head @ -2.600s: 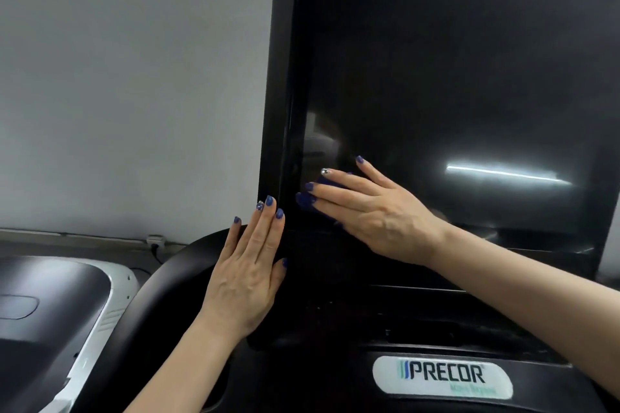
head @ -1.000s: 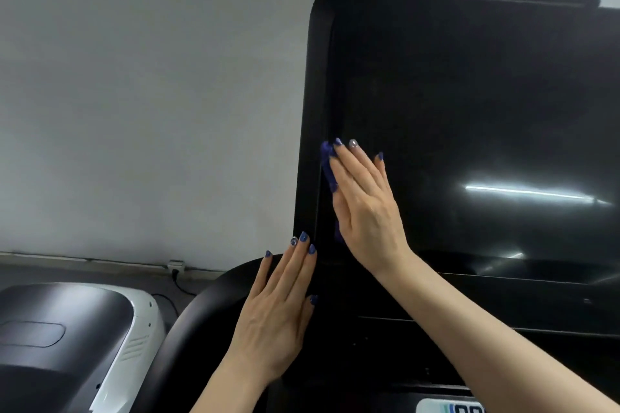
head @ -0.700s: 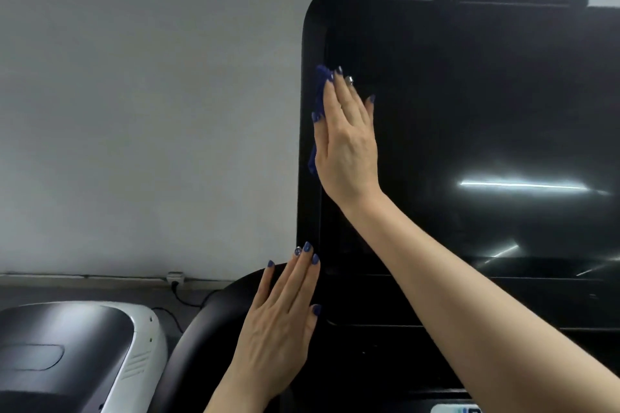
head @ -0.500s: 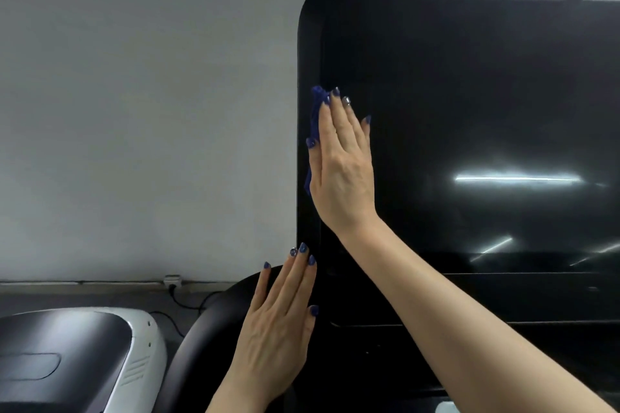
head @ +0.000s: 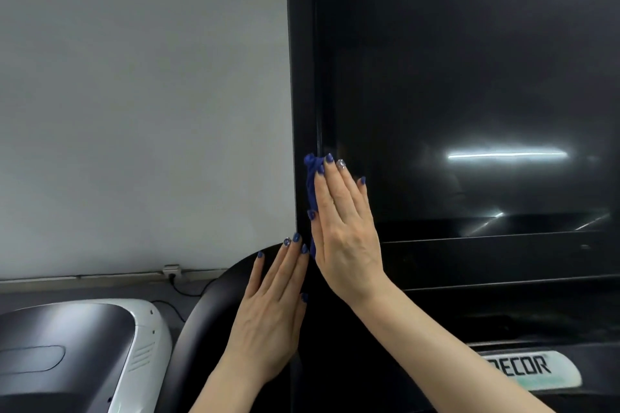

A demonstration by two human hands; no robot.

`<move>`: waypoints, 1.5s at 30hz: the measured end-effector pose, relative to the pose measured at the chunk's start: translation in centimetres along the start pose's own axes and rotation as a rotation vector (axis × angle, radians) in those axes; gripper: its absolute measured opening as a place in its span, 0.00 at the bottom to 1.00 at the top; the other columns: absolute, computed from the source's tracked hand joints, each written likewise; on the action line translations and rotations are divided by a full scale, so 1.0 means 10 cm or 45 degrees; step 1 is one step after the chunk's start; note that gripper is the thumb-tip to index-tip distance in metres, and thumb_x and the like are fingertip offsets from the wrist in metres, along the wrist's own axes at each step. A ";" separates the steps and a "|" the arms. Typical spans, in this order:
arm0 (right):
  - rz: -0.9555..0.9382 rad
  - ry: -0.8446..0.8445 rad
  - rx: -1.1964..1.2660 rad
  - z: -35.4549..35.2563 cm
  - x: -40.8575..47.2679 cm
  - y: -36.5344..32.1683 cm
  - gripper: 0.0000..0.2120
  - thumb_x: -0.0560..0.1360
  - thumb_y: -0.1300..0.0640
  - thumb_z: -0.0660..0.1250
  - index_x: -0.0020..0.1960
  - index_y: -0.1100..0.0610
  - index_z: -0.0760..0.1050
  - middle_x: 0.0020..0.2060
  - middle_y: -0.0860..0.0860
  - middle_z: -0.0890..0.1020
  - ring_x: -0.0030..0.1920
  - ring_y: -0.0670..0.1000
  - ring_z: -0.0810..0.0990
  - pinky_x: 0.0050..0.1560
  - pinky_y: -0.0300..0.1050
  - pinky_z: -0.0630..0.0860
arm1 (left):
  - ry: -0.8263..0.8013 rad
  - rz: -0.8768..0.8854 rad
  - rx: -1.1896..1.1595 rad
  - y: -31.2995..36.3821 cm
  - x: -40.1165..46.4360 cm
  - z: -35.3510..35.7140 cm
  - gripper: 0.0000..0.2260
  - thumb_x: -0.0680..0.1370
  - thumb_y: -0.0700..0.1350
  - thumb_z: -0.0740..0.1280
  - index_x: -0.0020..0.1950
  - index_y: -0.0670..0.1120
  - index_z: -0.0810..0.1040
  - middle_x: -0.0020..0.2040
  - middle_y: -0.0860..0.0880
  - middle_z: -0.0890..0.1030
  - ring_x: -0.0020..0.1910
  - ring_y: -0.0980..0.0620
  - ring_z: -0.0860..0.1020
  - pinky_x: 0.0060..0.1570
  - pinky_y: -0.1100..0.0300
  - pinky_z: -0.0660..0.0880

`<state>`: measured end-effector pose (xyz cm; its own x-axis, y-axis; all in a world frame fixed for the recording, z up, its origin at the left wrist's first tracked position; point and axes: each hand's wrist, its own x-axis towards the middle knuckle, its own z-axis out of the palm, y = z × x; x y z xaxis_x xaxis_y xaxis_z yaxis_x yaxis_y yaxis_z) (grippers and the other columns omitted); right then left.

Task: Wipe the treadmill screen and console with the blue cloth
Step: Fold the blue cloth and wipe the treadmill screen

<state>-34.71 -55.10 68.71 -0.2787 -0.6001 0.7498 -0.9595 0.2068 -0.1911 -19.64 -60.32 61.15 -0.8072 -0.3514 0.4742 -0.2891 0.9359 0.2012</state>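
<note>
Right hand [head: 345, 228] now lower on the screen [head: 469, 94] than half a second ago, down along the left edge to the bottom corner, flat over the blue cloth [head: 311, 184]. Wrist now close above the left hand [head: 271, 318]. Logo plate [head: 530, 367] back in sight at lower right.

Even, soft indoor light, moderately bright on grey wall [head: 141, 104]. Glossy black screen [head: 469, 94] very dark, detail crushed. Thin horizontal glare streak [head: 506, 154] at right, smaller diagonal glints [head: 493, 215] below it. Soft overall focus, slight blur on logo plate [head: 533, 367]. Mild wide-angle bowing at the edges. Faint shadows only.
</note>
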 end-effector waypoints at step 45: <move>-0.241 -0.266 -0.003 -0.43 -0.69 0.47 0.22 0.80 0.63 0.59 0.74 0.60 0.66 0.74 0.56 0.66 0.76 0.56 0.61 0.76 0.60 0.55 | -0.078 0.021 -0.033 0.00 0.09 -0.05 0.29 0.82 0.47 0.53 0.81 0.44 0.48 0.82 0.48 0.48 0.81 0.51 0.51 0.78 0.49 0.47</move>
<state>-37.12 -46.65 65.39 -0.0971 -0.7745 0.6251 -0.9953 0.0775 -0.0586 -20.09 -60.60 61.97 -0.8420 -0.3328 0.4245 -0.2628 0.9404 0.2161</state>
